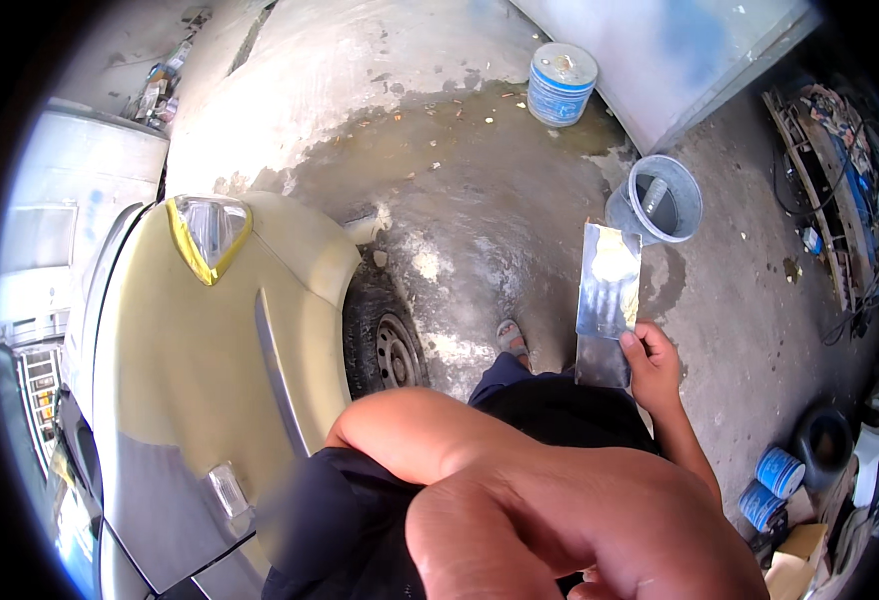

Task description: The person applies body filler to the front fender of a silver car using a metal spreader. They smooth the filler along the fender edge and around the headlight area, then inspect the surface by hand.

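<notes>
On the right, my right hand [654, 365] pinches a shiny flat metal plate [605, 300], thumb on top. Pale yellow putty [616, 255] is smeared over the plate's far end. A second, darker flat plate [603, 362] shows just below it, close to the same fingers. My left hand [590, 520] looms large at the bottom, bent at the wrist; its fingers are mostly hidden and partly cut off by the lower edge. To my left is a car fender [190, 370], pale yellow with a grey patch, beside a headlight [210, 232] edged in yellow tape.
A wheel [390, 345] sits under the fender. Ahead on the wet concrete floor are a blue-and-white lidded bucket [563, 85] and a grey bucket [695, 205] with liquid. Pallet-like clutter [825, 200] lines the right; blue cans [780, 472] stand at lower right.
</notes>
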Tool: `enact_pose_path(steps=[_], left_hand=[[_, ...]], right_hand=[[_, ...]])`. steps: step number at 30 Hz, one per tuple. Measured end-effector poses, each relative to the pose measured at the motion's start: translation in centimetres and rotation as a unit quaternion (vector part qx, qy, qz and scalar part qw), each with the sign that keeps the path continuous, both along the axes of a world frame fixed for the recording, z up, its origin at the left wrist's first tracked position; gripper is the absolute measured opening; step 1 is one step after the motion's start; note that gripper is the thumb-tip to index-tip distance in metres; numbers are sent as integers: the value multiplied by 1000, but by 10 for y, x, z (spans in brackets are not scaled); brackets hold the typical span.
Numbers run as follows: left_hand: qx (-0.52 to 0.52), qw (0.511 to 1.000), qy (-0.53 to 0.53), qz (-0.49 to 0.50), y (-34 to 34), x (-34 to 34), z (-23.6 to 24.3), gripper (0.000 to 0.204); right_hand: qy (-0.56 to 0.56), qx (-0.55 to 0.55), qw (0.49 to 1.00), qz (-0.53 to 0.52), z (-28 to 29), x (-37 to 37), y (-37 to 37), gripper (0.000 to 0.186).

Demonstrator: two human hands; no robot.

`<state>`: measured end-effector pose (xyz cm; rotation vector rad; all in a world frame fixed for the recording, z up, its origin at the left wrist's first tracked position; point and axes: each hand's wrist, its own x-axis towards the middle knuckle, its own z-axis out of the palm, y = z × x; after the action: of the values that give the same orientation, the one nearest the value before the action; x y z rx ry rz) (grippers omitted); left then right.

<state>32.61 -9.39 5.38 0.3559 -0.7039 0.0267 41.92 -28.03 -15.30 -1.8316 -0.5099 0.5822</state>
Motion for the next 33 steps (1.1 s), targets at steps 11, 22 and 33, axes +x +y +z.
enact_pose_path(steps=[11, 22, 33], left_hand=[[-152, 986, -53, 36, -51, 16, 7, 39], [-199, 978, 8, 62, -106, 50, 35, 35], [-40, 982, -80, 165, -128, 98, 7, 29]], right_hand=[[-17, 31, 997, 74, -6, 39, 4, 21], [-3, 38, 990, 134, 0, 92, -33, 20], [48, 82, 982, 161, -24, 118, -53, 20]])
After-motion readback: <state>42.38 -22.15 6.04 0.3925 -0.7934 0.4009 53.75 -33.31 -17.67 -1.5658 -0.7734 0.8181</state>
